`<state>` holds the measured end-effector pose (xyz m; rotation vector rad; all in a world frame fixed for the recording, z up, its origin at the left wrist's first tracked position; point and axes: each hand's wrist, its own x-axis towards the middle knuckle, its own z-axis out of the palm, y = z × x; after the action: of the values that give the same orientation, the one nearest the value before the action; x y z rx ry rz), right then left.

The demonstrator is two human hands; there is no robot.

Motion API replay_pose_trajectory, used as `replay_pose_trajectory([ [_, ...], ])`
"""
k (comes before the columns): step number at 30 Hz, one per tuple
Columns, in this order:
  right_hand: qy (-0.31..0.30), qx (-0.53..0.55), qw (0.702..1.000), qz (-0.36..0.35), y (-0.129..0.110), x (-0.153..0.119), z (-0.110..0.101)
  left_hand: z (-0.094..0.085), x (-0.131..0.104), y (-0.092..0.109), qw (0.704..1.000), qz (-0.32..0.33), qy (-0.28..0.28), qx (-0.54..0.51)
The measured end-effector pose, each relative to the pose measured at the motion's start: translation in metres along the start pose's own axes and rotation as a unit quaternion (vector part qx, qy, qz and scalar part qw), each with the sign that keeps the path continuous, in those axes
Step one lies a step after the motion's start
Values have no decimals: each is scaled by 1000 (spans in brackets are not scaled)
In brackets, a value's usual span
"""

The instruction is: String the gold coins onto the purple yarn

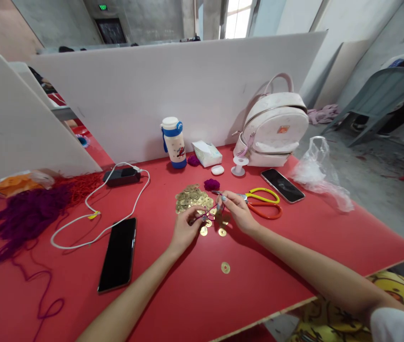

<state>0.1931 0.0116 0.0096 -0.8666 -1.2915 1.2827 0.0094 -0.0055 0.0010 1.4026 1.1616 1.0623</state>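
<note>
Between my hands runs a purple cord [210,214], bent into a small loop. My left hand [187,229] pinches one side of it with thumb and forefinger. On the other side, the fingers of my right hand [239,212] are closed on the cord near its end. Just behind them lies a pile of brass coins [192,198] with holes in the middle, and a few loose ones are under my fingers. A single coin [225,268] rests nearer the front. Scissors [264,203] with yellow and orange handles lie beside my right hand, their blades partly hidden by it.
A phone [118,255], a power bank [122,176] with a white cable, and tangled purple yarn [27,216] are at left. Behind stand a bottle [174,142], a tissue pack [207,154], a spool [239,166] and a white backpack [273,128]. Another phone [282,185] and a plastic bag [321,173] lie right.
</note>
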Motion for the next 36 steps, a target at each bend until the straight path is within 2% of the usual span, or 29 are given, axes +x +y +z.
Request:
replay_pose_trajectory([
  [4,59,-51,997,-27,-2,4,1,2,-3,3,996,-45,-46,-67],
  [8,68,-126,988,-59,5,6,0,2,-6,8,995,-43,-50,-72],
  [12,136,-274,940,-154,10,3,0,0,-2,8,999,-15,12,-26],
  [15,159,-330,912,-185,8,-1,2,-3,1,6,998,9,62,-9],
  [17,130,-351,907,-192,7,-5,4,-5,2,5,997,6,74,-22],
  [22,-22,-374,910,-176,15,-11,14,-3,0,8,996,4,76,-38],
  [24,-56,-358,917,-167,18,-12,17,-3,0,8,997,11,75,-27],
  [28,-63,-358,915,-177,15,-13,20,-9,4,6,996,21,86,32],
  [31,-57,-369,906,-197,10,-11,17,-18,7,7,988,44,78,129],
  [33,-55,-375,902,-209,8,-9,14,-24,9,8,965,94,55,238],
  [36,-50,-370,902,-217,9,-5,10,-31,9,13,907,203,-11,370],
])
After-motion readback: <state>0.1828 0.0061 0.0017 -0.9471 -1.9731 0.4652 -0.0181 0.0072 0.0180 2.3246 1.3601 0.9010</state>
